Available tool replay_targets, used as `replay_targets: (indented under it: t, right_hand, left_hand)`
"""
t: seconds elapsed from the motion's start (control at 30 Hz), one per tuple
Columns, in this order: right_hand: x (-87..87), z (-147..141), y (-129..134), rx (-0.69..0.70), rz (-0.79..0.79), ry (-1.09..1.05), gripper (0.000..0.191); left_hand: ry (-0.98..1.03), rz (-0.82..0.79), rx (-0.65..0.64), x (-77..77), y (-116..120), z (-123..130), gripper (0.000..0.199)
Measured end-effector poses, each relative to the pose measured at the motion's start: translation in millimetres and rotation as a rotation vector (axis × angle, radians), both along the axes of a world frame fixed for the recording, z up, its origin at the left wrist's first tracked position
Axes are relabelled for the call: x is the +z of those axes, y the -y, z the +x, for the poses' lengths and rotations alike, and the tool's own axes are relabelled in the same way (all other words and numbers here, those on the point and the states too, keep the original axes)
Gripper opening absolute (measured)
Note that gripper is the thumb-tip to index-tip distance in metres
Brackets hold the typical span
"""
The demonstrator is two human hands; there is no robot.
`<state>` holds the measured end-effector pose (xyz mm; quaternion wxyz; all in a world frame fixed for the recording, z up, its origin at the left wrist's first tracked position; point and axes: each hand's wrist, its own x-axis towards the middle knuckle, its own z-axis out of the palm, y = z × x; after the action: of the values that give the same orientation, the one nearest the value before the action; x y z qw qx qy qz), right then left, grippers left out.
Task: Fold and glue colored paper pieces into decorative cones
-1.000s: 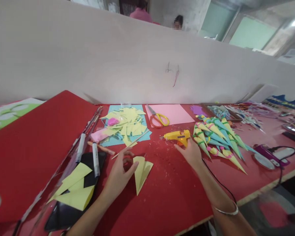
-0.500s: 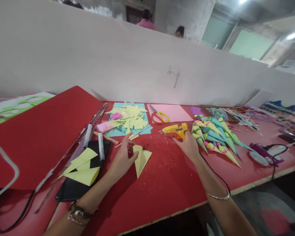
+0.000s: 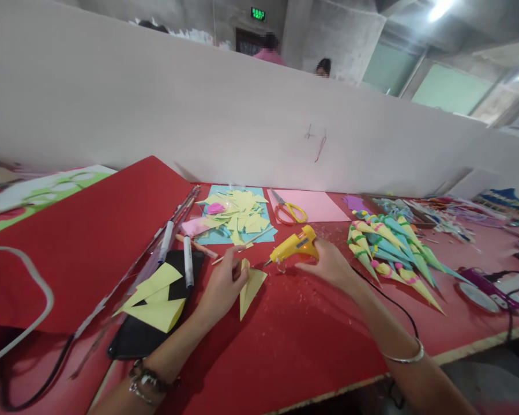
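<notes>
My right hand (image 3: 328,265) is wrapped round the handle of a yellow glue gun (image 3: 294,245), whose nozzle points left and down. My left hand (image 3: 225,279) has its fingers closed on the upper left edge of a folded yellow paper piece (image 3: 253,288) at the middle of the red table. The gun's nozzle hangs just above and to the right of this paper. More yellow paper pieces (image 3: 162,311) lie on a black flat object (image 3: 125,337) left of my left hand. Finished-looking yellow and blue paper cones (image 3: 393,245) are heaped to the right.
Yellow scraps (image 3: 237,207) cover blue paper. Scissors (image 3: 292,214) lie on a pink sheet (image 3: 324,204). Markers (image 3: 188,259) and thin sticks lie at left, beside a large red board (image 3: 112,230). A cord trails below my right arm. Behind the white partition (image 3: 199,115) people are partly visible.
My right hand has lifted the glue gun and tilted its nozzle down towards the yellow paper. My left fingers have closed on the paper. The view has shifted slightly.
</notes>
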<state>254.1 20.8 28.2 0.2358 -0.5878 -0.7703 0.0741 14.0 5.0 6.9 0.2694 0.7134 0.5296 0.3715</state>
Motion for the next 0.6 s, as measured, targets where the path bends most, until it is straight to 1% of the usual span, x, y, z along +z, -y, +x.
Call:
replay_targets:
  t: [0.07, 0.2, 0.33, 0.43, 0.6]
  right_hand:
    - [-3.3, -3.1, 0.2, 0.052, -0.034, -0.001, 0.036]
    - [-11.2, -8.0, 6.6, 0.075, -0.052, 0.015, 0.03]
    - [-12.0, -13.8, 13.4, 0.126, -0.062, 0.048, 0.024]
    - [-9.7, -16.6, 17.0, 0.148, -0.068, 0.086, 0.021]
    - [-8.5, -16.1, 18.8, 0.124, -0.092, 0.145, 0.022]
  left_hand:
    - [0.02, -0.017, 0.0, -1.6, 0.0, -0.3, 0.033]
    - [0.045, -0.057, -0.023, -4.7, 0.7, 0.3, 0.031]
    - [0.055, -0.078, -0.042, -4.9, 1.8, 1.9, 0.031]
    - [0.023, -0.06, -0.025, -2.8, 2.3, 2.7, 0.032]
    - [-0.057, 0.007, -0.024, 0.4, 2.7, 3.8, 0.032]
